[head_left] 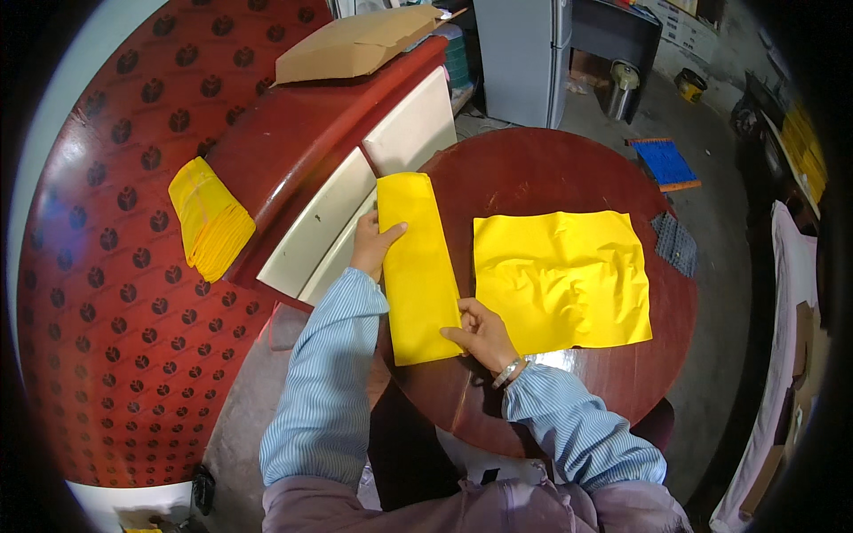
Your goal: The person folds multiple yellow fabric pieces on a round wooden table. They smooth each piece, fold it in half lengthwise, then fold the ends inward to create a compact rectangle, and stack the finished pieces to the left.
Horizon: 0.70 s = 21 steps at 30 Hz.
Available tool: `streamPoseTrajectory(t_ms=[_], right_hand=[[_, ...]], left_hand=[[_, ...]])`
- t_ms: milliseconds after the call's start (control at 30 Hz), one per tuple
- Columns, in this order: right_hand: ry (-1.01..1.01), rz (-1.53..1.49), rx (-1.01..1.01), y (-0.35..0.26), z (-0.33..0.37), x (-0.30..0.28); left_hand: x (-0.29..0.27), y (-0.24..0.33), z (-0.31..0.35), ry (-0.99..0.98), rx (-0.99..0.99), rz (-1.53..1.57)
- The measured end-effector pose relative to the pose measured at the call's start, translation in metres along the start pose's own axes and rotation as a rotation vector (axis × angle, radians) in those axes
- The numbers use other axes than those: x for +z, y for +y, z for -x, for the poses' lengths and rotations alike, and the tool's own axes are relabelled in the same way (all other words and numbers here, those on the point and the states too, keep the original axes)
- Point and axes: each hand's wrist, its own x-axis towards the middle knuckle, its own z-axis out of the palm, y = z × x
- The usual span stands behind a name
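A long, narrow folded yellow sheet [416, 266] extends over the left side of a round dark red table [533, 169]. My left hand [375, 242] pinches its left edge, thumb on top and fingers underneath. Lower down on the opposite edge, my right hand [480, 334] holds it near the bottom corner, thumb on the upper face. To the right, a wider yellow sheet [562, 282] lies spread on the tabletop, creased and wrinkled. Whether the sheets are cloth or paper I cannot tell.
A stack of folded yellow sheets [209, 218] rests on the red patterned surface [115, 266] at left. Beyond it, a flattened cardboard box [355, 43] tops a red cabinet [293, 142]. A grey textured mat [675, 243] sits at the table's right edge; a blue slatted item [665, 163] is on the floor.
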Motion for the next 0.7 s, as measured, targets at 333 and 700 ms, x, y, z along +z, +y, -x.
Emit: streamPoseTrajectory(t_ms=[333, 700], right_hand=[[0.046, -0.033, 0.018, -0.007, 0.005, 0.007], [0.323, 0.133, -0.22, -0.038, 0.092, -0.124]], left_hand=[[0.007, -0.027, 0.128, -0.264, 0.427, -1.138], [0.027, -0.058, 0.141, -0.085, 0.491, -1.263]])
